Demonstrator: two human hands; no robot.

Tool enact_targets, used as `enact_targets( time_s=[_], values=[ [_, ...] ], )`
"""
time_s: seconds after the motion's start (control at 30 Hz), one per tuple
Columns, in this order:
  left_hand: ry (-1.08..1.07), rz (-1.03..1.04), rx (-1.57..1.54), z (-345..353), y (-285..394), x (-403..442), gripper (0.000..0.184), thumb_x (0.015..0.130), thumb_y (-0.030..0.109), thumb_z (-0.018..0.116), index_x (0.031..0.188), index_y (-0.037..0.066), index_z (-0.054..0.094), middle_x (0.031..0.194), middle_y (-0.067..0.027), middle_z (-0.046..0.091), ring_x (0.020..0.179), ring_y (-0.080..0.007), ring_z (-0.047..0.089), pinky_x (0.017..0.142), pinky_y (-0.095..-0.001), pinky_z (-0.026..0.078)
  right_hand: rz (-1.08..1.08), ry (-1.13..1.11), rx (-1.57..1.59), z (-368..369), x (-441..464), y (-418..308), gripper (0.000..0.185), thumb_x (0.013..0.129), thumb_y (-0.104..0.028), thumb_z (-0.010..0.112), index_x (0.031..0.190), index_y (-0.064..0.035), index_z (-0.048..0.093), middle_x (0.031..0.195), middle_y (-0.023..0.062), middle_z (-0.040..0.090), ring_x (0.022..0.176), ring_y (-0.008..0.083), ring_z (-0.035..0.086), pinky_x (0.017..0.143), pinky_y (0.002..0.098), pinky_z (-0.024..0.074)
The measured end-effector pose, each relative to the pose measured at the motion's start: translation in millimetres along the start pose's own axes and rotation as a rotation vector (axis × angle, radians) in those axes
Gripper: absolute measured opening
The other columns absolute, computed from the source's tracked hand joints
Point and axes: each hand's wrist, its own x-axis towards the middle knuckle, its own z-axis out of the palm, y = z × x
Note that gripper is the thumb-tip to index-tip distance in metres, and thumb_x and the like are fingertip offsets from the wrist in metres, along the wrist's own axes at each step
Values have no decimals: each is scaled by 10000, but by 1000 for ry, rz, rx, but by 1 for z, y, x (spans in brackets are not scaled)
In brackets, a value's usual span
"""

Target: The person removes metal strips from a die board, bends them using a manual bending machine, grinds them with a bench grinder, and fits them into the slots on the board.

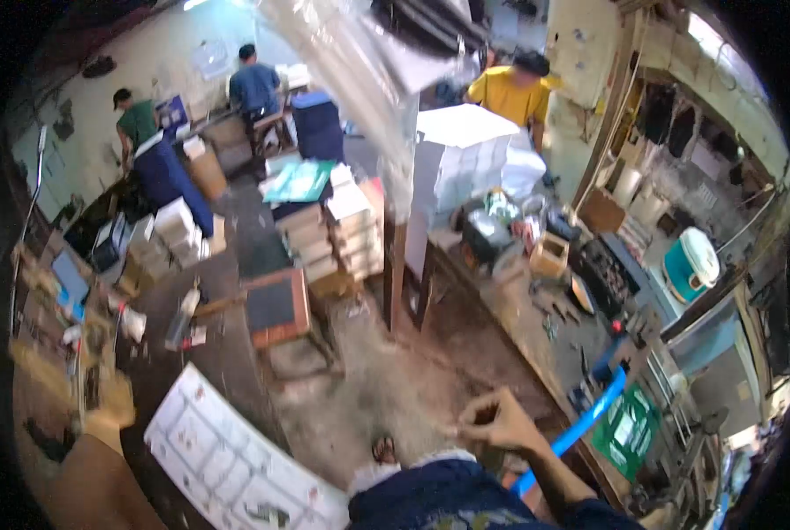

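At the left edge my left hand [108,406] reaches up to a wooden rack [46,367] with small items on it. Blur hides its fingers, so I cannot make out whether it holds anything. My right hand [510,426] hovers over the floor in front of my body, its fingers loosely curled with a gap inside the curl and nothing visible in it. Close to my right forearm runs a bright blue tube [580,426]. A large white printed sheet [227,450] with a grid of lines lies on the dark table [152,362], between my left arm and my body.
A wooden stool [277,309] and stacks of paper blocks [328,230] stand ahead. The right workbench [518,300] carries tools, a small wooden box [549,254] and a green sheet [626,431]. A post [396,274] rises mid-room. Several people are farther back, one in a yellow shirt [510,95].
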Motion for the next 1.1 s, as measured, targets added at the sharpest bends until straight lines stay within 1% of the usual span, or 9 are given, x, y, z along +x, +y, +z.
enact_targets(
  time_s=[0.27,0.47,0.53,0.63,0.83,0.93,1.0,1.03,1.1],
  values=[
    [141,-730,-234,106,-210,-149,612,1041,528,329,1358,29,487,1367,-100,498,1259,-235,461,1081,-435,369,431,345,79,-44,37,16,354,768,-349,848,731,-11,749,597,14,634,556,58,528,539,257,403],
    [-276,-1595,-524,309,-286,-423,682,1041,560,309,1435,25,461,1473,-106,471,1349,-239,438,1109,-459,356,471,580,152,-108,51,70,380,767,-353,845,691,-1,726,569,-7,604,553,62,528,535,258,409],
    [-504,-1778,-498,344,-274,-486,818,1000,658,255,1568,75,184,1639,-70,180,1509,-215,165,1205,-433,204,478,729,181,-130,51,75,315,785,-275,838,667,-13,711,619,-3,641,592,63,547,568,248,421],
    [-409,-1918,-680,370,-268,-569,802,1018,599,327,1581,78,94,1650,-105,88,1513,-237,141,1228,-404,98,473,893,215,-154,39,103,318,789,-280,833,682,-4,716,617,-19,622,590,50,523,556,232,397],
    [-454,-1889,-678,362,-265,-572,791,1040,549,318,1566,16,63,1644,-142,96,1508,-228,150,1227,-374,95,509,1107,286,-181,43,143,324,791,-294,824,697,-3,719,605,-48,579,582,47,477,554,228,377],
    [-904,-1625,-292,358,-288,-519,581,1075,420,318,1314,-33,593,1357,-183,588,1286,-241,532,1116,-374,355,571,1118,285,-195,68,137,331,792,-316,822,691,-16,725,600,-55,573,578,42,471,546,226,365],
    [-868,-1510,-492,370,-319,-436,533,1072,355,357,1031,-13,740,1058,-160,732,1038,-226,675,973,-383,479,582,1148,292,-189,78,139,349,791,-344,819,697,-19,734,588,-41,581,566,49,484,543,235,371],
    [-760,-1175,-501,388,-337,-395,522,1065,325,371,885,11,748,946,-132,749,881,-201,701,877,-389,518,643,1128,238,-186,79,145,377,788,-384,813,717,-21,743,583,-19,594,555,62,501,544,249,385],
    [-598,-854,-573,418,-368,-304,510,1062,329,372,900,12,738,953,-131,740,883,-204,693,874,-390,514,686,1104,221,-190,89,130,350,796,-343,816,710,-15,730,591,-37,568,570,56,467,538,257,360]
  ],
)
